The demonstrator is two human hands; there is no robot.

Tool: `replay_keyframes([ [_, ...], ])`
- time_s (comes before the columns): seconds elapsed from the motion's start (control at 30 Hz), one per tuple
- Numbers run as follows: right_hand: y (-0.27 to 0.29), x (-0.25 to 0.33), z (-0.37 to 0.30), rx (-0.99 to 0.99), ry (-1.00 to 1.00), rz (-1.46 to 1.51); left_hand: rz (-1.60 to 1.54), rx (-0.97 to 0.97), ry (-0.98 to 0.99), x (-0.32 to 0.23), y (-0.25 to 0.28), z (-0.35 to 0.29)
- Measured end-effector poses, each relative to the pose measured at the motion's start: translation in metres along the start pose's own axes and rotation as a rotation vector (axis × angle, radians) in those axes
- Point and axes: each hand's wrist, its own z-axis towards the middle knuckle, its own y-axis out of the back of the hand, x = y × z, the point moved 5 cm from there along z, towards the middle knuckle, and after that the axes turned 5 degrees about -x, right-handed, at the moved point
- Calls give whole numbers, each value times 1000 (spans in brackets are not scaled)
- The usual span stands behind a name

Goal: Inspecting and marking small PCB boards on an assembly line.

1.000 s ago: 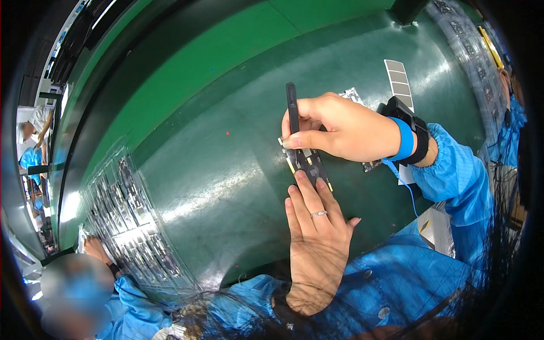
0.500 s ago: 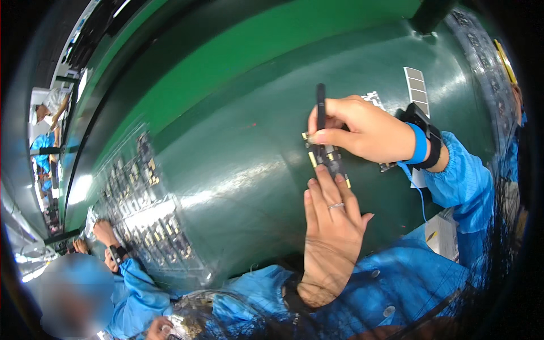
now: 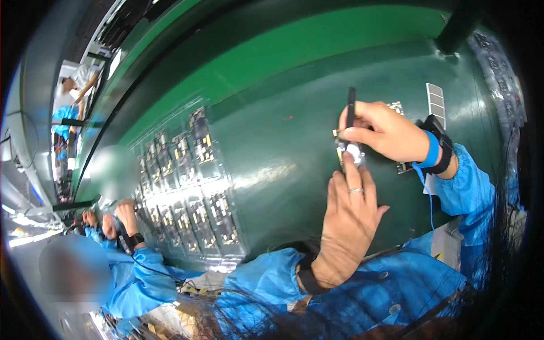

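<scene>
My right hand (image 3: 382, 133) pinches a slim black stick-like tool (image 3: 351, 105), held upright. Its lower tip is hidden behind the fingers, over a small dark circuit board (image 3: 340, 152) with gold-coloured parts. My left hand (image 3: 352, 212) lies flat below, fingers stretched out, the fingertips resting on the board's near end. A bright white patch (image 3: 355, 152) shines on the board between the two hands; whether it is glare or a part, I cannot tell. Much of the board is covered by my fingers.
Clear plastic trays of circuit boards (image 3: 187, 195) lie on the green table (image 3: 272, 226) at left. A sheet of grey labels (image 3: 435, 102) and further boards (image 3: 403, 167) lie around my right hand. A blue wrist cord (image 3: 426, 192) hangs there. Co-workers' hands (image 3: 127, 215) are at far left.
My view has swung, so table, trays and hands appear further right. A bright patch now shows on the board near my left fingertips. My right hand keeps its grip on the tool.
</scene>
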Motion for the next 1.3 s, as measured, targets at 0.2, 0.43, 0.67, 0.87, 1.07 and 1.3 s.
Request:
replay_keyframes([
  [0.2, 14, 8, 0, -78, -27, 186, -41, -63, -24, 7, -5, 4],
  [0.43, 66, 27, -17, -280, 29, 6, -68, -186, 53, 29, -8, 0],
  [0.67, 168, -8, -92, -510, 34, -276, 114, -226, 197, 100, -20, 22],
  [0.87, 238, -41, -107, -575, 50, -359, 25, -240, 444, 160, -7, 43],
  [1.07, 246, -57, -131, -624, 8, -293, 1, -345, 552, 216, -6, 47],
  [1.3, 221, -79, -141, -499, -13, -211, -240, -348, 555, 220, -1, 63],
])
